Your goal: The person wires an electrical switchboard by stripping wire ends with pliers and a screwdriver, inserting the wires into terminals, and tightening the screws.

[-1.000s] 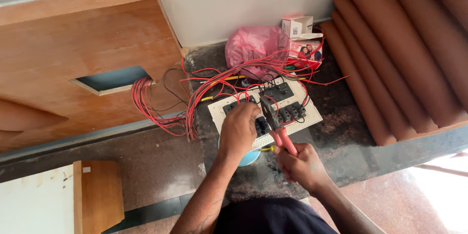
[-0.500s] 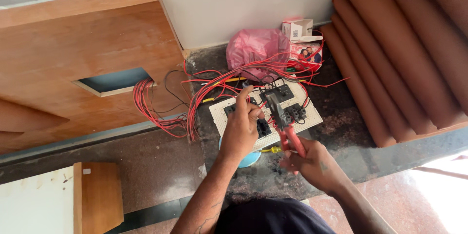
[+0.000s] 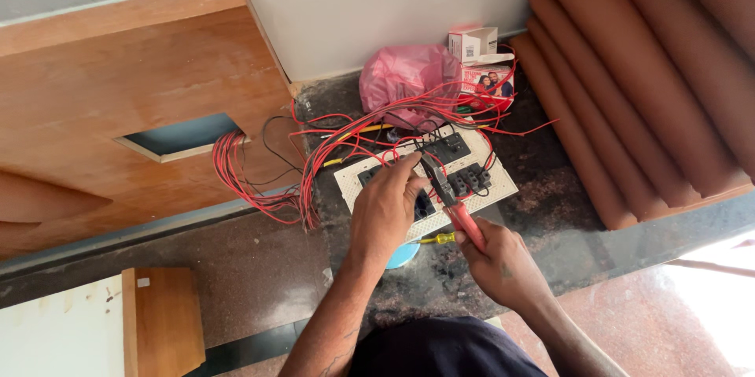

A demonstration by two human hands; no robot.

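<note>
Your right hand [image 3: 503, 263] is clamped on red-handled pliers [image 3: 450, 202], long axis running up-left to the switch plate [image 3: 480, 192]. Left hand [image 3: 385, 208] sits closer, fingers pinching wiring on it, just ahead on the tabletop [image 3: 566, 212].

Hands [image 3: 503, 263] with pliers [image 3: 452, 204] over switch plate [image 3: 499, 188]

Red wires [image 3: 314, 165] crowding switch plate [image 3: 495, 188] (bare stone rightward).

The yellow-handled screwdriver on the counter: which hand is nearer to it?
Right. The right hand holds red-handled pliers just beside the screwdriver; the left hand rests on the switch plate, slightly farther away.
</note>
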